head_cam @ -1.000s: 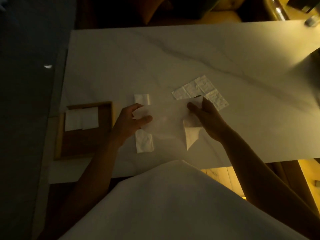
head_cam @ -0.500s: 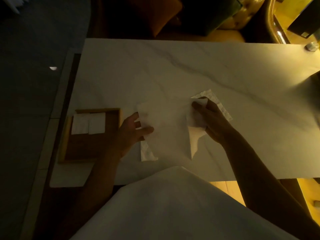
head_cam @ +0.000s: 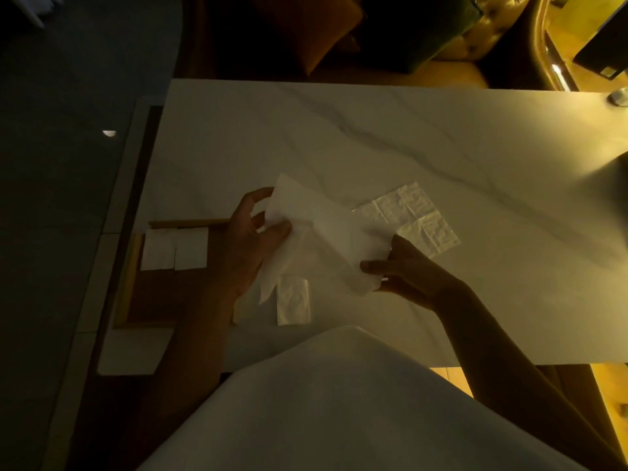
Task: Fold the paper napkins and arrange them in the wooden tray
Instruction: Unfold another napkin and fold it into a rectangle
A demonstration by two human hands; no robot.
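An unfolded white paper napkin (head_cam: 326,232) is held up above the marble table (head_cam: 373,137). My left hand (head_cam: 251,243) pinches its left edge and my right hand (head_cam: 404,270) grips its lower right corner. The wooden tray (head_cam: 149,300) lies at the table's left end, with two folded napkins (head_cam: 175,248) side by side in its far part. Under the held napkin lies a small white napkin packet (head_cam: 293,300). A flattened clear plastic wrapper (head_cam: 411,215) lies just beyond my right hand.
The table's near edge runs close to my white-clad body (head_cam: 339,402). Dark cushions and a seat (head_cam: 339,35) stand beyond the far edge. A small metal object (head_cam: 617,96) sits at the far right corner. Dark floor lies to the left.
The napkin has been lifted and spread wider. My left hand moved up and away with its edge; my right hand dropped toward me, uncovering the plastic wrapper.
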